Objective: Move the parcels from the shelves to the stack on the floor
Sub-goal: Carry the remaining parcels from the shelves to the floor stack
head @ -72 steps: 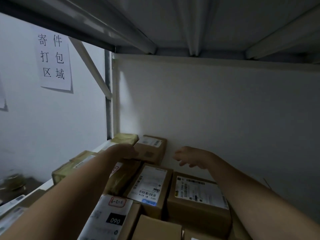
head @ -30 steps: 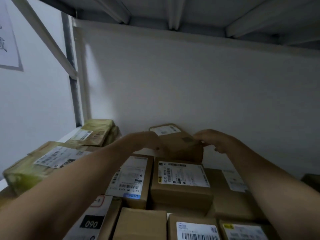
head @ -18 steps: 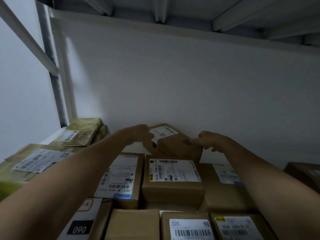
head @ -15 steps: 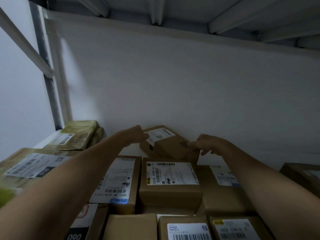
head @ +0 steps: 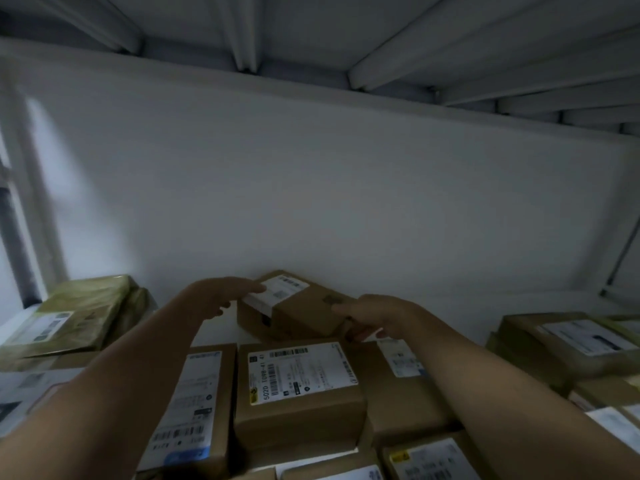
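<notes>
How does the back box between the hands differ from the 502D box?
The back box sits skewed, label wrapping over an edge, left hand touching and right hand gripping it. The 502D box lies square, label flat on top, untouched. Both are brown cardboard.

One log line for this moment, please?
step: pick | parcel: small brown cardboard box | left hand: touches its top | right hand: grips its right end

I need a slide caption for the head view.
Left hand touches the labelled top of a small brown cardboard parcel far back on the white shelf; right hand grips its other end.
</notes>
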